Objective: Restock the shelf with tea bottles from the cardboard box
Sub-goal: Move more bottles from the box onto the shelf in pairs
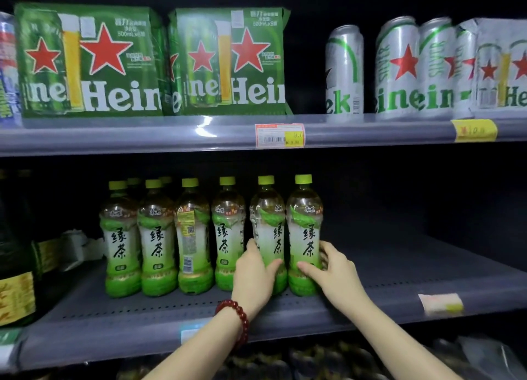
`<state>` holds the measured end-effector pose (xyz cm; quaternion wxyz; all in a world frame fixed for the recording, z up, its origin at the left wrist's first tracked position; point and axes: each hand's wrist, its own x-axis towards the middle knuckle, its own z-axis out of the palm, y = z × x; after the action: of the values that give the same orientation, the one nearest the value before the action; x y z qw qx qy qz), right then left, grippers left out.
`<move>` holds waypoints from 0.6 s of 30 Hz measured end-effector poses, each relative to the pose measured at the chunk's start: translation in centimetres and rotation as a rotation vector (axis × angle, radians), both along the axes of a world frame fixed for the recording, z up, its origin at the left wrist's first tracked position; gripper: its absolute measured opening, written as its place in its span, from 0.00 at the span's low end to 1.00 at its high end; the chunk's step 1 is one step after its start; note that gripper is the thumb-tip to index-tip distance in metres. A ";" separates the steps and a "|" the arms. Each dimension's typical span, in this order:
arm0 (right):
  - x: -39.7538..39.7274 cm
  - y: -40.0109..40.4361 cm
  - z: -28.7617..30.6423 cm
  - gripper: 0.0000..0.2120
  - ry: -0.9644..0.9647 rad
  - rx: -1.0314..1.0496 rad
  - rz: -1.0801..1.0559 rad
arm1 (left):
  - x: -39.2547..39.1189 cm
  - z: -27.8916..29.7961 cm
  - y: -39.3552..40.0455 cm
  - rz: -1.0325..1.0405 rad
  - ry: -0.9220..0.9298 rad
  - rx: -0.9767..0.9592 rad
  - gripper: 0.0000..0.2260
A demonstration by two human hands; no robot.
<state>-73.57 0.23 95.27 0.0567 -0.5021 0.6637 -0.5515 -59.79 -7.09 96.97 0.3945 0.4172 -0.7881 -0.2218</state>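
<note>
dim shelf (399, 268): hands' fingers hidden behind two tea bottles (304, 234).

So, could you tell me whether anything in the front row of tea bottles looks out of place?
Yes: the third bottle from the left is turned the wrong way, showing its barcode and small print, while the other front bottles show the large characters. All stand upright, and nothing looks spilled or damaged.

Six green tea bottles (196, 237) stand upright in a front row on the lower shelf (399, 299), more caps showing behind them at the left. Each is clear plastic with a yellow-green cap, pale tea and a green-and-white label. The third from the left shows its barcode side. The shelf is bare to their right.
</note>
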 end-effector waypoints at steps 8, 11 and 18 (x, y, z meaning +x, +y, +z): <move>0.1 -1.4 1.0 0.26 -0.040 0.015 -0.002 | -0.5 0.5 -0.4 0.017 0.044 0.071 0.26; 0.1 -1.4 1.2 0.24 -0.037 0.028 -0.009 | -0.6 0.3 -0.1 0.038 0.018 0.080 0.25; 0.6 -1.3 1.6 0.22 0.021 0.119 -0.055 | -0.8 0.9 0.1 0.106 -0.112 0.115 0.33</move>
<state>-72.99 -1.07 96.88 0.0642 -0.4853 0.7095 -0.5069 -60.58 -7.02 97.84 0.3366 0.4921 -0.7716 -0.2216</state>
